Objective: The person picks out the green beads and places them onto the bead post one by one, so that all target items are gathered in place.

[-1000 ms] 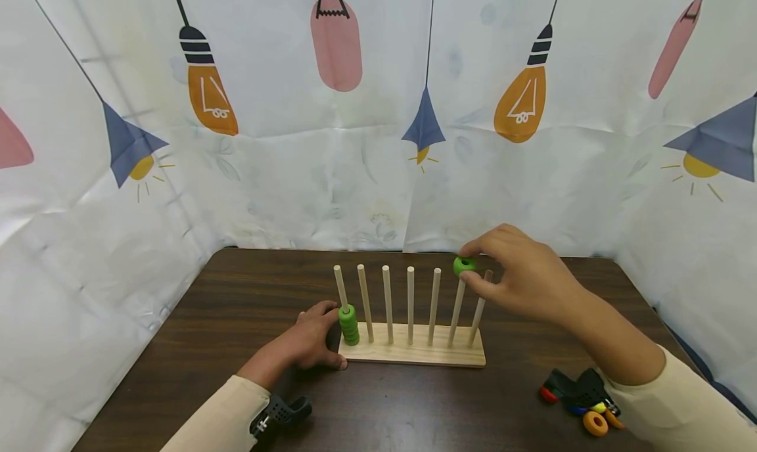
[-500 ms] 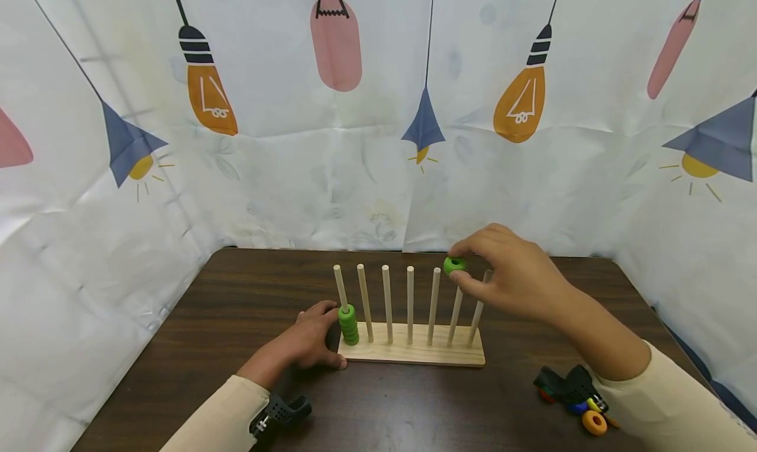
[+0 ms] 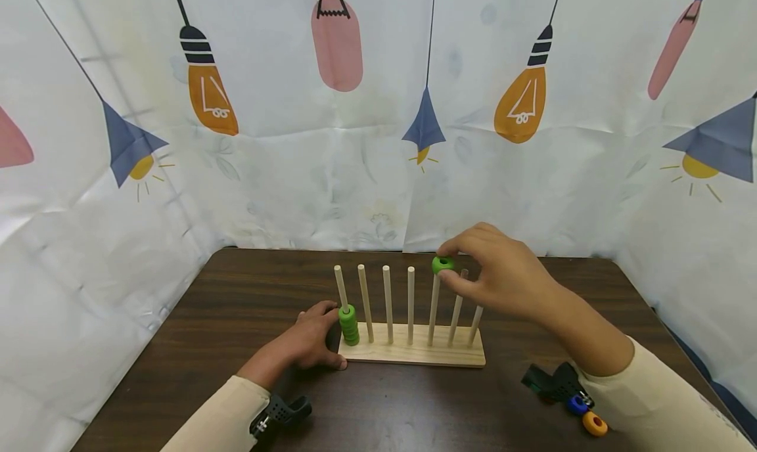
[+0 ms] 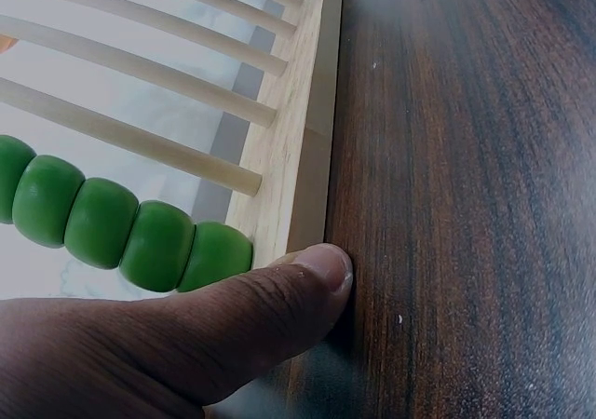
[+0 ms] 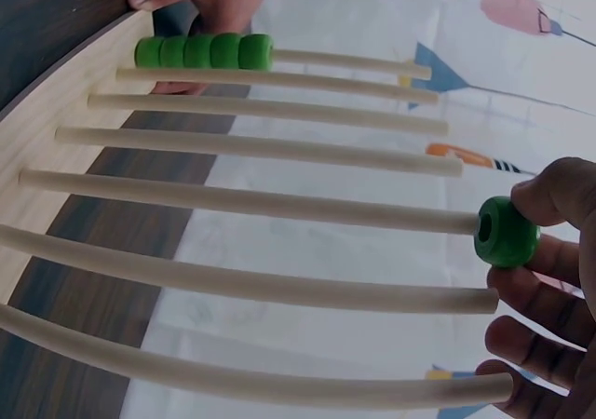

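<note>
On the table stands a wooden peg board [image 3: 414, 355] with a row of several upright pegs. Several green beads [image 3: 349, 325] are stacked on its leftmost peg. My left hand [image 3: 313, 337] grips the board's left end; in the left wrist view its thumb [image 4: 279, 307] presses at the base's front corner. Between thumb and index finger, my right hand [image 3: 505, 274] pinches one green bead [image 3: 442, 264] at the top of the fifth peg from the left. The right wrist view has this bead [image 5: 507, 233] at the peg's tip, hole facing the peg; whether it is threaded I cannot tell.
A blue bead [image 3: 577, 405] and an orange bead [image 3: 595, 424] lie on the dark wooden table [image 3: 402, 406] at the right, partly behind the right wrist's black camera mount [image 3: 556, 381]. A printed curtain [image 3: 284, 176] hangs behind the table.
My right hand has moved left with the green bead, from above the sixth peg to the fifth. The left hand and the peg board stay put.
</note>
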The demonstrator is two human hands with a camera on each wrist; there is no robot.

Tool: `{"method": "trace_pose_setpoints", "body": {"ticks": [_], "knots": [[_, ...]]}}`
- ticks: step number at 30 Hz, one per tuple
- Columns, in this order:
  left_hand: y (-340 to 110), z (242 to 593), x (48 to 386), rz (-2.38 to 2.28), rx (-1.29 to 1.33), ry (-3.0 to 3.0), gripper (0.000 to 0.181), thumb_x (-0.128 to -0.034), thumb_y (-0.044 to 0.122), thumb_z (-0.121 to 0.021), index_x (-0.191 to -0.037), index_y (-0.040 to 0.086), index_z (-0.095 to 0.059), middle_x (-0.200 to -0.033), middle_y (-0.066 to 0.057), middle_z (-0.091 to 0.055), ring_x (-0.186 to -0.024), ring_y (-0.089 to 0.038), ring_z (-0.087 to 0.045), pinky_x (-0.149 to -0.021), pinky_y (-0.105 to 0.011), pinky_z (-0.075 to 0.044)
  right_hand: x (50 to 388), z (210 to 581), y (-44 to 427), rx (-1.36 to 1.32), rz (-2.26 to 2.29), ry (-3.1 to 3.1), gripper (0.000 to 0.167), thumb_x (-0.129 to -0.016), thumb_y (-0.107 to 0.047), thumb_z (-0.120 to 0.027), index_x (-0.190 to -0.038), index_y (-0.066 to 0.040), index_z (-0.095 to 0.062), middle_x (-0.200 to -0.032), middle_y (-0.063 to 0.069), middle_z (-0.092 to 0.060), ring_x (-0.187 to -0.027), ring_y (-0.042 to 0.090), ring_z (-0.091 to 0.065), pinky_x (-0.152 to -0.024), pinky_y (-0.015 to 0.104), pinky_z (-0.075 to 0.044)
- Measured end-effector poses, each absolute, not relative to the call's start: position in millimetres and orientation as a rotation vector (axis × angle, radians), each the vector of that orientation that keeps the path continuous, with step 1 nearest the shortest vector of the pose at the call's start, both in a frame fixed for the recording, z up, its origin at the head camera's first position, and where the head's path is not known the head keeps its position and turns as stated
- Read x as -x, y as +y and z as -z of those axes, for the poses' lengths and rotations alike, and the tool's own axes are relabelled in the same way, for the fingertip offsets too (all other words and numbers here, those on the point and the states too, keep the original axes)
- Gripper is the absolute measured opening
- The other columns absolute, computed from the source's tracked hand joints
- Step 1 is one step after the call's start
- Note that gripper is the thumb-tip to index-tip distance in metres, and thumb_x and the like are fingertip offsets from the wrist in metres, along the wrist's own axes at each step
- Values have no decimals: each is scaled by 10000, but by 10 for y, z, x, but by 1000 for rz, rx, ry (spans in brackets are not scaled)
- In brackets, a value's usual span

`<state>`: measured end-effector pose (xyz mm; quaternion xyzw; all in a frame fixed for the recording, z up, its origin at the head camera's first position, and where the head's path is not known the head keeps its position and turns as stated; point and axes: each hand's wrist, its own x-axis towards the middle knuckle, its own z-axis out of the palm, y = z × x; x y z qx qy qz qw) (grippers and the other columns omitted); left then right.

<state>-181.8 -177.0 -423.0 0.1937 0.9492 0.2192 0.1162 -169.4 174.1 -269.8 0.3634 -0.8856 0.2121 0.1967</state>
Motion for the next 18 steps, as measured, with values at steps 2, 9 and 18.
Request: {"method": "trace_pose_setpoints", "body": {"ticks": [2, 9, 18], "knots": [[-1775, 4232, 1817, -640, -569, 2780, 927, -690, 326, -970, -1440, 15, -524, -1509, -262, -391, -1401, -491, -362, -1111, -698, -247, 1697, 2697, 1723, -1019, -596, -2483, 227, -880, -231, -826, -1088, -186, -748, -1006, -108, -669, -992, 128, -592, -696, 349, -524], [-1770, 4227, 1818, -645, -575, 2785, 925, -680, 326, -975, -1430, 15, -531, -1502, -266, -397, -1397, -498, -365, -1104, -716, -240, 1713, 2704, 1666, -1051, -603, -2452, 231, -874, -235, -833, -1081, -179, -747, -1005, -103, -677, -1001, 105, -585, -704, 337, -521], [-1763, 4218, 1808, -647, -565, 2782, 923, -684, 324, -972, -1433, 15, -530, -1509, -261, -393, -1399, -495, -363, -1111, -699, -247, 1742, 2708, 1583, -1067, -601, -2446, 238, -874, -255, -833, -1081, -179, -745, -1022, -98, -687, -1050, 116, -596, -754, 356, -547]]}}
